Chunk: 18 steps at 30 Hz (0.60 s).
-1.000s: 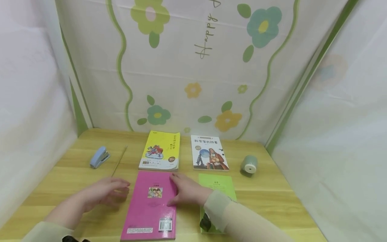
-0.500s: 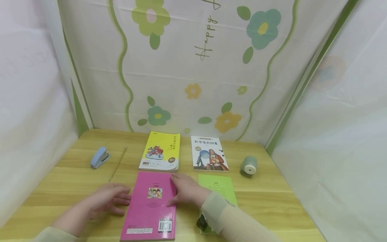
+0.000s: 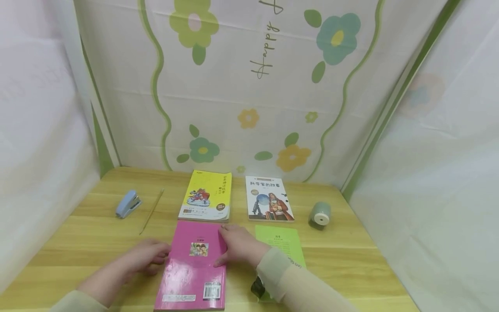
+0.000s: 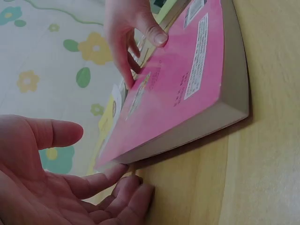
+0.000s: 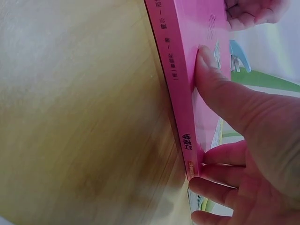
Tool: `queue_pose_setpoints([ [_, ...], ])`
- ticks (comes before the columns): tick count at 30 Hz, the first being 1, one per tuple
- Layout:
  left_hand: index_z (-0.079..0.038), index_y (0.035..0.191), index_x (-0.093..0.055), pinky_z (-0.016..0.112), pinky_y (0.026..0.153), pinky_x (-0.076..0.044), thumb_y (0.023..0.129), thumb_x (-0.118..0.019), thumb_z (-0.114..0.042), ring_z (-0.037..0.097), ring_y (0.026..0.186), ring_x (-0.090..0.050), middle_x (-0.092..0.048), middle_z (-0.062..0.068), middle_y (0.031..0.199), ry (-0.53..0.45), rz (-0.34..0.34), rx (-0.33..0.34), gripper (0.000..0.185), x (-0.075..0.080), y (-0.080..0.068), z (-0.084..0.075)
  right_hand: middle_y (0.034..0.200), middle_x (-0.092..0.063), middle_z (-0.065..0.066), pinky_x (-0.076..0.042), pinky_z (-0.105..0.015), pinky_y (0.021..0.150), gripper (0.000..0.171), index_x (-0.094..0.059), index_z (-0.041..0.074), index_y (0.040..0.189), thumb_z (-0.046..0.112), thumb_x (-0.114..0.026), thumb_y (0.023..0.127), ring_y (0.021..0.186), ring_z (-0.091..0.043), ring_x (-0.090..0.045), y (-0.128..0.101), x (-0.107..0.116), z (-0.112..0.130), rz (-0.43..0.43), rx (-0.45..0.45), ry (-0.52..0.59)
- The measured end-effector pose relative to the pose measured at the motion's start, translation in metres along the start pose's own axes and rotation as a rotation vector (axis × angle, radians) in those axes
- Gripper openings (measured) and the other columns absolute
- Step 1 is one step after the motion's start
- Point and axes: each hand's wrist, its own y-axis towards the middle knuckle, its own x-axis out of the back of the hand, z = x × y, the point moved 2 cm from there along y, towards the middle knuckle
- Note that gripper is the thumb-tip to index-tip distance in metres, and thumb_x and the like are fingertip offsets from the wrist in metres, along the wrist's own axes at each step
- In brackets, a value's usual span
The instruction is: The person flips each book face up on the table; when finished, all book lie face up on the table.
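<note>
Centrally, I remotely monitor the pink book (image 3: 195, 273) on the wooden table (image 3: 339, 273), just before the yellow book (image 3: 206, 197); the loosely spread right hand (image 3: 242, 246) rests thumb on cover, fingertips at spine; the left hand (image 3: 145, 258), slack and empty, touches the opposite edge

The left grip (image 4: 51, 187) lies at the pink book's (image 4: 164, 86) corner, the right grip (image 4: 126, 21) touching its cover.

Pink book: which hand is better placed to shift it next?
Probably the right hand: its thumb is on the pink book, its fingers by the spine. The left hand is at the page edge, its thumb clear of the cover.
</note>
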Motion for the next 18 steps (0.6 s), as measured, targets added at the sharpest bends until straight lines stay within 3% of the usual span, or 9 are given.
queue_pose_setpoints([
  [3,0.012,0.115,-0.057,0.044,0.076,-0.059,0.097,-0.056,-0.024,0.032,0.1,-0.064,-0.065,0.017,0.11,-0.006,-0.001,0.001,0.04,-0.002,-0.003,-0.002,0.152,-0.042,-0.007,-0.031,-0.037,0.114,0.114,-0.042,0.009,0.149,0.068,-0.078,0.057,0.138,-0.024,-0.039,0.0,0.0,0.0,0.0,-0.005,0.0],
  [7,0.01,0.113,-0.052,0.046,0.068,-0.06,0.097,-0.055,-0.023,0.032,0.09,-0.065,-0.064,0.02,0.104,-0.065,0.029,0.017,0.037,-0.008,-0.009,-0.004,0.151,-0.043,-0.008,-0.032,-0.038,0.114,0.115,-0.043,0.009,0.149,0.068,-0.078,0.056,0.137,-0.025,-0.04,0.0,0.001,0.002,0.0,-0.008,-0.003],
  [12,0.013,0.116,-0.048,0.044,0.067,-0.06,0.097,-0.055,-0.024,0.03,0.082,-0.064,-0.061,0.02,0.099,-0.103,0.055,0.039,0.043,-0.011,-0.01,0.0,0.15,-0.044,-0.008,-0.033,-0.038,0.113,0.115,-0.044,0.008,0.148,0.067,-0.079,0.056,0.136,-0.025,-0.042,-0.001,0.002,0.004,-0.004,-0.01,-0.014],
  [18,0.012,0.114,-0.055,0.04,0.065,-0.061,0.097,-0.053,-0.019,0.029,0.076,-0.068,-0.068,0.018,0.09,-0.131,0.28,-0.001,0.035,-0.012,-0.016,0.011,0.15,-0.044,-0.009,-0.034,-0.038,0.113,0.115,-0.043,0.008,0.148,0.066,-0.079,0.056,0.136,-0.026,-0.042,-0.001,0.003,0.004,-0.005,-0.01,-0.013],
])
